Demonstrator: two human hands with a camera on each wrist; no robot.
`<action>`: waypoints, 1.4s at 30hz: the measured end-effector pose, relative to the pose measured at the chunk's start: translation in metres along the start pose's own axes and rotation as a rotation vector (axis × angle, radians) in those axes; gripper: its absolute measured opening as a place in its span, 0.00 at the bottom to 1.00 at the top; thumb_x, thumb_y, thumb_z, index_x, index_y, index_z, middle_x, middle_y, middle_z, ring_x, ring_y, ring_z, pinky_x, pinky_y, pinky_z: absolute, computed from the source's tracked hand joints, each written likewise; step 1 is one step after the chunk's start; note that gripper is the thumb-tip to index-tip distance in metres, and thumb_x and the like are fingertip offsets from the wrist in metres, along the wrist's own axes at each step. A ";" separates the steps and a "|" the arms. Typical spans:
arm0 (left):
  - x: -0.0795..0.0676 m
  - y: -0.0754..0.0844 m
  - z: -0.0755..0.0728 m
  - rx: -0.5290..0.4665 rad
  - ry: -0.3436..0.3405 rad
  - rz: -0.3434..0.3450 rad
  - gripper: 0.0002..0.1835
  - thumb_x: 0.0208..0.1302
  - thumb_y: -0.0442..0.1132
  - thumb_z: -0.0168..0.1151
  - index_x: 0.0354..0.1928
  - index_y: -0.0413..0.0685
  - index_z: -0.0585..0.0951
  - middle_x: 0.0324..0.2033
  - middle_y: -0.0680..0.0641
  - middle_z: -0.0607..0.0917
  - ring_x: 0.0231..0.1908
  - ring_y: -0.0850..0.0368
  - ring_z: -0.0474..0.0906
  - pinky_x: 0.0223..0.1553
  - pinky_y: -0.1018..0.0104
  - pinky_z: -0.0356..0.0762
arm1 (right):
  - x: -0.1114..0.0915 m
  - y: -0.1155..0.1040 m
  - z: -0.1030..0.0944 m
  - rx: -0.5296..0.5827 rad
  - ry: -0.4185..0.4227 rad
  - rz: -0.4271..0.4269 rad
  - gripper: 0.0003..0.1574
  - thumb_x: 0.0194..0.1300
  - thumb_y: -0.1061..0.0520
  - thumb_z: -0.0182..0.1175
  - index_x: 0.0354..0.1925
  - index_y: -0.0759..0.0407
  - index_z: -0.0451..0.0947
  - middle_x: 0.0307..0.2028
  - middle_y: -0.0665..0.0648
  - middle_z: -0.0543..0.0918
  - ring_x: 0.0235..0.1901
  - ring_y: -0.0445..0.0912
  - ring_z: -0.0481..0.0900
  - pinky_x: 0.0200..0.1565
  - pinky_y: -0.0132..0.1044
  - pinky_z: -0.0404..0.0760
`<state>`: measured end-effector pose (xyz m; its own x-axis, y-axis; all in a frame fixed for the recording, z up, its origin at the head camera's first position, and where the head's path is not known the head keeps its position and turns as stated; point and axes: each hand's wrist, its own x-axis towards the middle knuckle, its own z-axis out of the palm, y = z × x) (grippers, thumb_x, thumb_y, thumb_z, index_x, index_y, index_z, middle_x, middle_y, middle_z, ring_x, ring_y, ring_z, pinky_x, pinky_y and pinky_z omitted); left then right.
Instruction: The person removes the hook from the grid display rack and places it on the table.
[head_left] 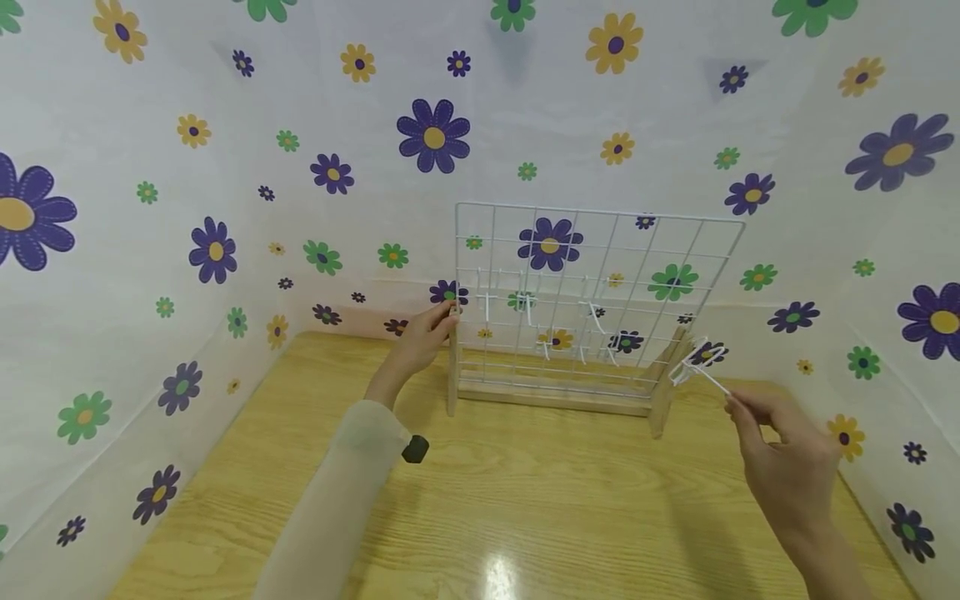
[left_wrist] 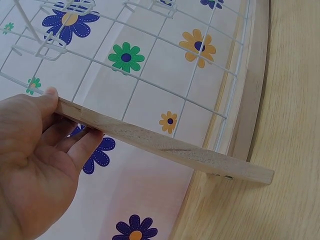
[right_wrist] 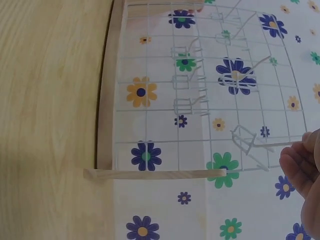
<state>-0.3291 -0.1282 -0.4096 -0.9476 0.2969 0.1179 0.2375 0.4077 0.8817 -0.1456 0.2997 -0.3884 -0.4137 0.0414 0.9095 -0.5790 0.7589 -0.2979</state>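
A white wire grid rack stands on wooden feet, with several white hooks hung on its wires. My left hand holds the rack's left wooden upright, the thumb on one face and the fingers on the other. Off the rack's right side, my right hand pinches the stem of a loose white wire hook between thumb and fingertips. The hook's looped end points toward the grid; in the right wrist view this hook overlaps the grid.
The rack stands on a wood-grain table, close to a white backdrop printed with flowers. Flowered side walls rise at left and right. A dark band piece shows at the left wrist.
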 end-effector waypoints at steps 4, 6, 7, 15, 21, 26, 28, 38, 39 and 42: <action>-0.001 0.000 0.000 -0.004 -0.002 -0.015 0.30 0.85 0.48 0.45 0.81 0.48 0.58 0.77 0.40 0.64 0.73 0.43 0.65 0.71 0.51 0.68 | -0.010 0.002 -0.001 -0.017 -0.014 0.010 0.06 0.58 0.77 0.68 0.37 0.78 0.85 0.29 0.71 0.87 0.39 0.15 0.75 0.34 0.08 0.71; -0.002 0.000 0.000 0.002 -0.001 -0.013 0.30 0.85 0.48 0.45 0.81 0.48 0.58 0.76 0.40 0.64 0.73 0.43 0.65 0.71 0.51 0.68 | -0.013 0.003 -0.002 -0.027 -0.015 0.015 0.07 0.57 0.77 0.68 0.37 0.77 0.85 0.29 0.70 0.87 0.39 0.15 0.74 0.33 0.08 0.70; -0.002 0.000 0.000 0.002 0.000 -0.011 0.30 0.85 0.48 0.45 0.81 0.48 0.58 0.76 0.40 0.64 0.73 0.43 0.65 0.71 0.51 0.68 | -0.015 0.003 -0.002 -0.029 -0.016 0.017 0.07 0.57 0.78 0.68 0.37 0.77 0.85 0.29 0.70 0.87 0.39 0.15 0.74 0.33 0.08 0.70; -0.002 -0.003 -0.001 -0.012 -0.007 -0.014 0.30 0.85 0.49 0.45 0.81 0.48 0.58 0.77 0.40 0.63 0.73 0.43 0.64 0.71 0.51 0.68 | -0.031 0.008 -0.003 -0.042 -0.050 0.040 0.14 0.49 0.83 0.69 0.36 0.77 0.85 0.29 0.70 0.87 0.40 0.14 0.74 0.33 0.08 0.72; 0.001 -0.003 -0.002 0.001 0.000 -0.010 0.30 0.85 0.49 0.45 0.81 0.49 0.59 0.76 0.40 0.65 0.73 0.44 0.66 0.71 0.51 0.68 | -0.040 0.011 -0.004 -0.033 -0.069 0.067 0.14 0.49 0.84 0.68 0.36 0.78 0.84 0.29 0.70 0.87 0.38 0.15 0.74 0.34 0.09 0.73; 0.003 -0.003 -0.002 0.007 0.001 -0.011 0.30 0.85 0.50 0.45 0.81 0.50 0.58 0.76 0.41 0.65 0.73 0.44 0.65 0.71 0.51 0.68 | -0.047 0.011 -0.005 -0.050 -0.098 0.086 0.14 0.48 0.84 0.69 0.36 0.78 0.84 0.28 0.70 0.87 0.37 0.14 0.73 0.31 0.09 0.74; 0.003 -0.003 -0.002 0.004 0.000 -0.007 0.30 0.85 0.49 0.45 0.81 0.49 0.58 0.76 0.41 0.65 0.73 0.44 0.66 0.71 0.51 0.68 | -0.050 0.011 -0.005 -0.055 -0.117 0.101 0.13 0.49 0.84 0.69 0.35 0.78 0.84 0.28 0.70 0.87 0.36 0.13 0.73 0.29 0.10 0.74; -0.001 0.000 -0.002 -0.035 -0.011 0.000 0.30 0.85 0.47 0.46 0.81 0.47 0.59 0.76 0.41 0.65 0.73 0.44 0.66 0.71 0.52 0.69 | -0.061 0.011 -0.003 -0.065 -0.120 0.159 0.12 0.50 0.84 0.69 0.34 0.76 0.85 0.26 0.68 0.87 0.32 0.14 0.74 0.29 0.10 0.74; -0.001 0.000 -0.002 -0.033 -0.010 0.003 0.30 0.85 0.47 0.46 0.81 0.47 0.58 0.76 0.40 0.65 0.73 0.44 0.66 0.70 0.52 0.69 | -0.062 0.011 -0.003 -0.065 -0.120 0.163 0.12 0.50 0.84 0.69 0.34 0.76 0.85 0.25 0.68 0.86 0.32 0.14 0.74 0.29 0.10 0.74; -0.001 0.000 -0.002 -0.032 -0.011 0.013 0.30 0.85 0.47 0.46 0.81 0.46 0.58 0.76 0.40 0.64 0.73 0.43 0.66 0.70 0.51 0.69 | -0.064 0.012 -0.002 -0.069 -0.121 0.170 0.12 0.50 0.84 0.69 0.34 0.76 0.85 0.25 0.68 0.87 0.32 0.14 0.74 0.30 0.10 0.74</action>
<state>-0.3288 -0.1298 -0.4091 -0.9421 0.3114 0.1247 0.2427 0.3760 0.8943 -0.1242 0.3075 -0.4496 -0.5849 0.0976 0.8052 -0.4463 0.7903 -0.4199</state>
